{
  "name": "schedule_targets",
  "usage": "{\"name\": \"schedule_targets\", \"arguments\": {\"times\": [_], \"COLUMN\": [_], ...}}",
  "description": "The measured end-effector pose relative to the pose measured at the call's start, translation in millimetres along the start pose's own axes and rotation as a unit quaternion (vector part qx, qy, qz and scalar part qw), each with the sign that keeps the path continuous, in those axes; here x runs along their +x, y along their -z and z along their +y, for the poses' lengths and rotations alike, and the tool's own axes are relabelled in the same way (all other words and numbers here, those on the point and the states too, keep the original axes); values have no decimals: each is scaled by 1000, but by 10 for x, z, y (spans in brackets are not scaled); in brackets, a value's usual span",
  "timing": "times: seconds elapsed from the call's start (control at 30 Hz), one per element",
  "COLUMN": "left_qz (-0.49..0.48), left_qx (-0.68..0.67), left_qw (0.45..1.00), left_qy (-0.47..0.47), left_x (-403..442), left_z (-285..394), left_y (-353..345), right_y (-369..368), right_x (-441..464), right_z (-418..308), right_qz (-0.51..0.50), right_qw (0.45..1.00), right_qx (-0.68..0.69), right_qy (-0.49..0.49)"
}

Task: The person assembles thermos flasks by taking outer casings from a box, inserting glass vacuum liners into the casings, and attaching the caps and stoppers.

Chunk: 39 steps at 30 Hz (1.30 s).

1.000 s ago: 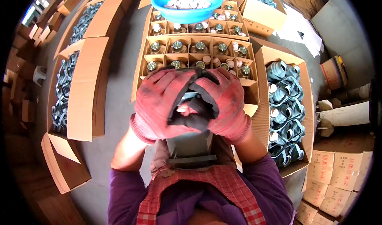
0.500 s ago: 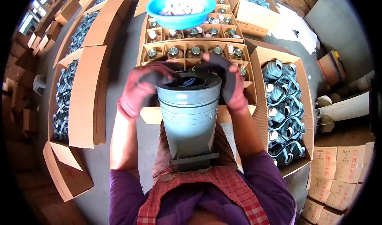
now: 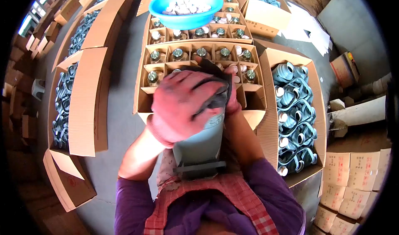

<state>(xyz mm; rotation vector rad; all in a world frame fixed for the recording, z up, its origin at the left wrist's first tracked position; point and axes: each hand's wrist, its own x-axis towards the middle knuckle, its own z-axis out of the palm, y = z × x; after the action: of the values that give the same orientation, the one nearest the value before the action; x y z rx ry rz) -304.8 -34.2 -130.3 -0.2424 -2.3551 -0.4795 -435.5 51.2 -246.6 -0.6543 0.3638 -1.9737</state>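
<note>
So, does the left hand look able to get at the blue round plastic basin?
Probably yes, with a forward stretch: the left hand is at the tapered grey-blue container, but only boxed glass bottles stand before the basin.

Person wears purple top [image 3: 272, 185], sleeves ending near elbows. Over it, red-&-white checked apron [image 3: 224, 189], w/ curved neck edge & plaid straps. Red knit gloves [image 3: 183, 104], ribbed cuffs, blk coating on palm/finger side, some dark smudges. Trousers [image 3: 167, 166] brownish, mostly hidden.
</note>
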Motion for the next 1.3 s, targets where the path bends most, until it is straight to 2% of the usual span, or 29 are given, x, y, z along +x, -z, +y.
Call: {"name": "schedule_targets", "arguments": {"times": [0.03,0.07,0.13,0.17,0.2,0.23,0.27,0.3,0.33,0.4,0.43,0.47,0.5,0.53,0.57,0.6,0.67,0.7,0.73,0.77,0.8,0.83,0.87,0.93,0.97,1.03,1.13,1.2,1.3], "left_qz": [-17,43,8,61,-13,-40,-61,-12,-16,3,9,29,10,-13,-53,-12,19,1,33,56,61,46,35,16,33,83,150,135,83], "left_qx": [-64,-221,-431,-515,-445,-268,-78,-36,-44,-223,-301,-473,-449,-426,-273,-155,-113,-164,-255,-318,-442,-461,-490,-555,-595,-663,-722,-737,-744], "left_qw": [998,974,867,821,867,949,990,999,999,975,948,842,864,883,955,985,993,986,966,942,884,866,849,810,766,662,516,481,476], "left_qy": [-1,15,249,238,223,162,98,15,0,4,100,257,228,198,105,75,-4,1,16,91,141,187,196,186,241,340,436,454,462], "left_x": [-98,-335,-588,-673,-469,-212,-24,-3,-23,-338,-599,-689,-583,-435,-238,-68,-76,-196,-429,-592,-665,-786,-761,-726,-772,-787,-740,-739,-742], "left_z": [-147,-435,-673,-760,-649,-382,-114,-39,-78,-521,-764,-781,-722,-657,-537,-214,-177,-353,-651,-797,-867,-907,-934,-1017,-995,-864,-479,-203,-61], "left_y": [106,66,113,41,213,324,304,103,-11,70,34,-2,78,189,230,205,-45,41,-26,-73,-152,-156,-152,-186,-172,-381,-723,-917,-998], "right_y": [8,16,-255,-282,-106,73,61,47,-63,86,-109,-27,11,11,-24,-61,55,-57,-175,-299,-380,-405,-425,-279,-297,-350,-748,-1058,-1477], "right_x": [-124,-245,-297,-341,-268,-192,-81,31,-37,-199,-309,-297,-270,-262,-132,-7,-43,-123,-242,-239,-236,-251,-212,-184,-164,-126,112,227,164], "right_z": [-96,-193,-650,-598,-466,-334,-188,-42,-53,-204,-460,-516,-571,-492,-326,-158,-15,-121,-343,-550,-657,-615,-649,-576,-635,-773,-951,-1074,-1113], "right_qz": [51,115,-30,17,48,92,88,88,62,66,55,19,-17,10,49,98,-35,17,51,-6,-60,-30,-9,34,38,-42,-216,-329,-378], "right_qw": [988,951,776,808,898,958,984,995,997,975,896,880,863,907,961,989,995,996,932,840,709,687,732,879,924,881,819,727,534], "right_qx": [-134,-269,-600,-576,-432,-269,-153,-35,-51,-207,-430,-463,-493,-415,-270,-114,92,-82,-354,-536,-694,-715,-677,-474,-381,-465,-530,-603,-755], "right_qy": [56,97,195,118,73,43,29,15,-20,48,101,103,107,72,35,12,-23,6,59,86,108,129,85,44,-16,-70,-41,-5,33]}}
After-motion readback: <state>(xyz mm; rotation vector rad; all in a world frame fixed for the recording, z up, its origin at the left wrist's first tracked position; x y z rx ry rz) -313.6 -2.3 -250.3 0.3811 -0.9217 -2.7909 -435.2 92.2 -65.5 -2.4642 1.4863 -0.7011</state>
